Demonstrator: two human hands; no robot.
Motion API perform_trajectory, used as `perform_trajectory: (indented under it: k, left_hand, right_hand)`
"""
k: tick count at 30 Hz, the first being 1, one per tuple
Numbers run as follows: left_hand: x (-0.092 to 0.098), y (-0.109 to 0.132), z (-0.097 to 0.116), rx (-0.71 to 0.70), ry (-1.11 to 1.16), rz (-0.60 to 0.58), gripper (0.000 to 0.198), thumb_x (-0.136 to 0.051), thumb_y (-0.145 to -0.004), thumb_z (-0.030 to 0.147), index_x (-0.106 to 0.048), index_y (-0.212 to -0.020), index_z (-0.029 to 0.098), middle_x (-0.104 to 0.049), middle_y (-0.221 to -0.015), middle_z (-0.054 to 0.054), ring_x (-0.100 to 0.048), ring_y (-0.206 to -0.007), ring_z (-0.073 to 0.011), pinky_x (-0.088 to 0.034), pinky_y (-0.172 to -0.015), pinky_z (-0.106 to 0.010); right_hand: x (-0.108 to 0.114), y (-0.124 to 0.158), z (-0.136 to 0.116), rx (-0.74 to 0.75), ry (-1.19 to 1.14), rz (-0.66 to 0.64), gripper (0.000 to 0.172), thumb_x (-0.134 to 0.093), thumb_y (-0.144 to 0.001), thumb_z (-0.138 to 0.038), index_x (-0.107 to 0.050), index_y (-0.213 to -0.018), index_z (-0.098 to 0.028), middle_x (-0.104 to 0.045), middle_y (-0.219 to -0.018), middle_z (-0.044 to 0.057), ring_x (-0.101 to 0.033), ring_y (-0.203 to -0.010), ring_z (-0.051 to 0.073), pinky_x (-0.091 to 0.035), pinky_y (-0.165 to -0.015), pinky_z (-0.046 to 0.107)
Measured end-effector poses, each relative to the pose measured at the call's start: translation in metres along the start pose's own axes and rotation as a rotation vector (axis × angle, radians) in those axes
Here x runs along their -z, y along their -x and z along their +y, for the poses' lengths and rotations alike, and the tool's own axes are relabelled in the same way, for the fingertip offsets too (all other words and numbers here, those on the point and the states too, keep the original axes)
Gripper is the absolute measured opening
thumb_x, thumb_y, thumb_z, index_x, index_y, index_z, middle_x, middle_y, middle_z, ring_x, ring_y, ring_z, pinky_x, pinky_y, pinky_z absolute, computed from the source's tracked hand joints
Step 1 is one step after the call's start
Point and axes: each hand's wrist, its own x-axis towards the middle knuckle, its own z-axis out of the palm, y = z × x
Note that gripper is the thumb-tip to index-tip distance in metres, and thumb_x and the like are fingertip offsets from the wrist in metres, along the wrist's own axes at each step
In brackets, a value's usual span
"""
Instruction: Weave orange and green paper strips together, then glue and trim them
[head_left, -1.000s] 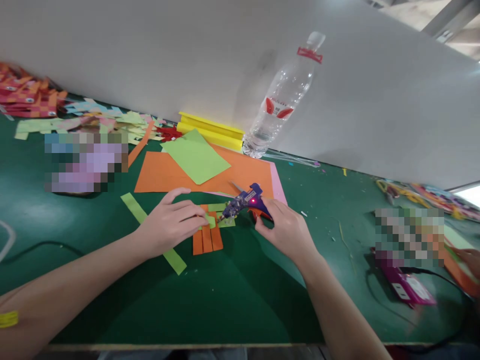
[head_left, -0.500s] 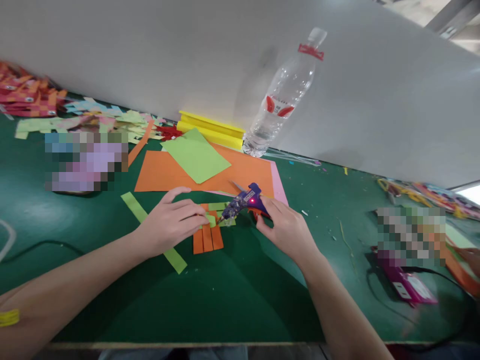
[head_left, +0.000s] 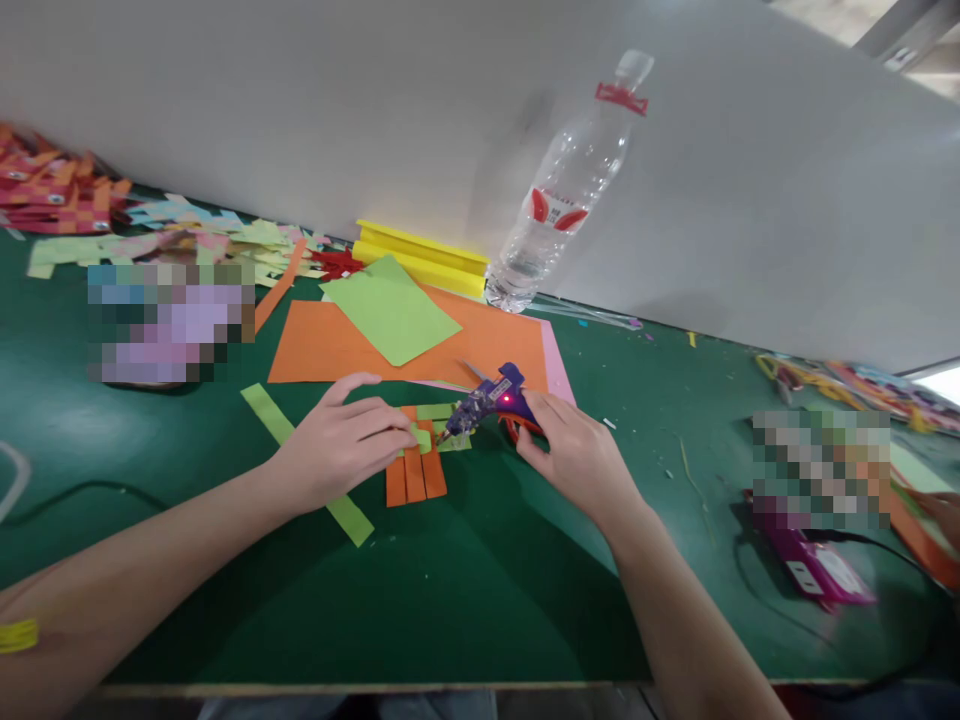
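Note:
My right hand (head_left: 577,450) is closed around the handle of a purple glue gun (head_left: 491,395), whose red light is lit. Its nozzle points down and left, at the woven paper piece (head_left: 416,475) of orange and green strips on the table. My left hand (head_left: 349,440) is over the left side of that piece, its fingertips pinching the end of a short green paper strip (head_left: 424,440). Under the left wrist lies a longer loose green strip (head_left: 266,410). Scissors with red-orange handles (head_left: 513,428) lie partly hidden behind the glue gun.
Behind my hands are an orange sheet (head_left: 315,345) and a green sheet (head_left: 390,310). A water bottle (head_left: 555,205) leans by the wall beside a yellow folded strip (head_left: 420,260). Paper scraps (head_left: 225,240) lie back left. A magenta device (head_left: 814,565) with a cable sits right, near another person's hand (head_left: 941,520).
Almost nothing differs. My right hand has shifted very slightly with the glue gun, its nozzle staying by the woven paper; my left hand holds its place.

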Motion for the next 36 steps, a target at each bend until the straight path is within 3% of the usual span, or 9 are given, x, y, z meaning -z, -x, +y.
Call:
perform_trajectory:
  k: [24,36]
  left_hand:
    - [-0.003,0.001,0.0,0.0,0.009,-0.003,0.015,-0.05,-0.089,0.011,-0.058,-0.094,0.022,-0.068,-0.089,0.002,-0.063,-0.077,-0.015,-0.033,-0.1,-0.046]
    - [-0.002,0.001,0.001,0.029,0.034,-0.012,0.016,-0.049,-0.089,0.012,-0.058,-0.095,0.023,-0.068,-0.09,0.002,-0.063,-0.077,-0.015,-0.032,-0.101,-0.045]
  right_hand:
    - [0.0,0.003,0.005,-0.031,-0.027,0.032,0.037,-0.048,-0.082,-0.023,-0.059,-0.114,-0.009,-0.068,-0.102,0.013,-0.066,-0.087,0.023,-0.057,-0.065,0.033]
    - [0.005,0.004,0.014,-0.09,-0.023,0.031,0.04,-0.051,-0.079,-0.027,-0.055,-0.118,-0.015,-0.066,-0.106,0.011,-0.064,-0.092,0.024,-0.054,-0.073,0.036]
